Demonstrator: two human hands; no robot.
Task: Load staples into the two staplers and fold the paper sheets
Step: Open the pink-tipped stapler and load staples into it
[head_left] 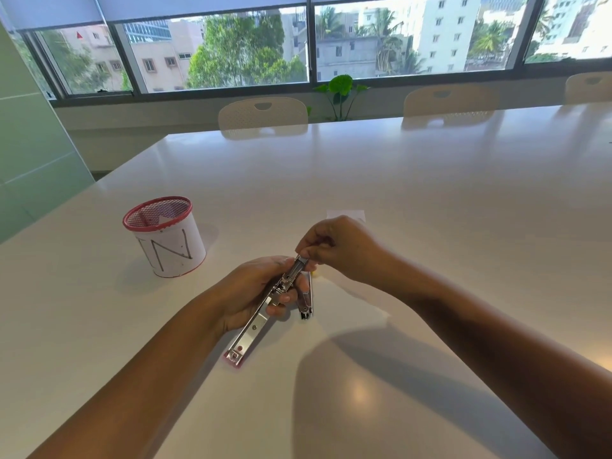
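A metal stapler [256,324] with a pink underside is swung fully open in front of me, its near end resting on the white table. My left hand [255,289] grips its middle. My right hand [334,246] pinches the far tip of its magazine arm [294,270]; whether staples are between those fingers is hidden. A second arm or stapler [306,298] lies just right of my left fingers, partly covered. White paper sheets [351,299] lie flat under my right wrist. A small folded paper [346,214] sits beyond my right hand.
A red mesh cup [164,236] wrapped in white paper marked with letters stands at the left. Beige chairs [263,115] line the table's far edge below the windows, with a green plant [341,91] between them. A tiny yellow speck [316,274] lies by the stapler.
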